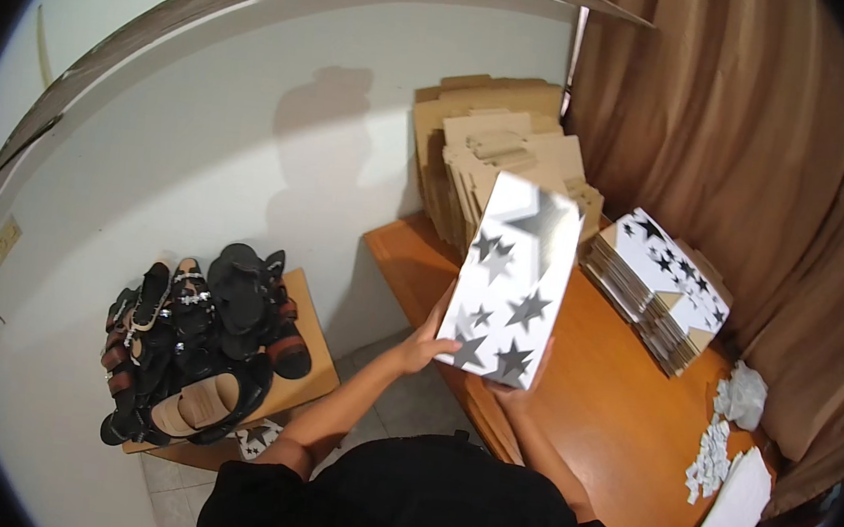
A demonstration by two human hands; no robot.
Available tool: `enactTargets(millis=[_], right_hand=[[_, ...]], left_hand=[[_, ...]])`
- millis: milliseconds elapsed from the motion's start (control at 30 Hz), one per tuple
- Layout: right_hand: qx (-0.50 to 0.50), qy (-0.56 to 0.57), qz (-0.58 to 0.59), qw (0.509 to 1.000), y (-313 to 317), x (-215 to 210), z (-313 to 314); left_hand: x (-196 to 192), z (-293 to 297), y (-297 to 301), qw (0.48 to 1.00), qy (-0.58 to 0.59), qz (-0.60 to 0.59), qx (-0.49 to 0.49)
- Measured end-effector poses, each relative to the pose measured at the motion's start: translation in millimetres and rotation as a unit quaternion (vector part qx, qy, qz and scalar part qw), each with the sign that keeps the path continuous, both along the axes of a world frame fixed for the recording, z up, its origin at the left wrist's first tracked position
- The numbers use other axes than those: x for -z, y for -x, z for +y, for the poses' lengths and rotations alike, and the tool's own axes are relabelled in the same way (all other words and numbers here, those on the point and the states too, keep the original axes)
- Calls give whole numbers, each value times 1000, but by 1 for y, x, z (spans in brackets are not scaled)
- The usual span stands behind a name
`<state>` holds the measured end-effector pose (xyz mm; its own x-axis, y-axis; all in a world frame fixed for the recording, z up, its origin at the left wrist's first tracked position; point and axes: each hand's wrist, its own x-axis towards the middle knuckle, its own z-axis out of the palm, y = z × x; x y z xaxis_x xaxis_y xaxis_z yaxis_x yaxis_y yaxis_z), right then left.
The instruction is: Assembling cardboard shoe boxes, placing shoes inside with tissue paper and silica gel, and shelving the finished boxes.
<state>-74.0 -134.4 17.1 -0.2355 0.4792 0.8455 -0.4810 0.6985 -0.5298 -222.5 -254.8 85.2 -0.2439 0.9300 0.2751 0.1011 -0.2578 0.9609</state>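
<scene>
A white shoebox (513, 282) printed with black and silver stars is held up in front of me, over the near left edge of the wooden table. My left hand (425, 346) grips its lower left side, with the thumb on the printed face. Its lower right corner rests in my right hand (513, 394), whose fingers are mostly hidden behind the box. The box looks closed, and its inside cannot be seen.
Flattened brown cardboard (498, 135) leans at the table's (590, 409) far end. Folded star-printed cartons (666, 285) are stacked by the brown curtain (727, 110). Crumpled plastic (742, 395), small slips (709, 459) and white paper (729, 521) lie right. Black sandals (238, 298) crowd a small table (309, 354) left.
</scene>
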Motion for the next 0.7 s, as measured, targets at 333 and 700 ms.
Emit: enactTargets(millis=[333,700], right_hand=[[302,-213,187,910,82,-238,26],[-18,-246,377,893,128,-485,56]], left_hand=[[-237,-14,51,847,-230,461,-130],[-440,2,78,750,-415,488,-164]])
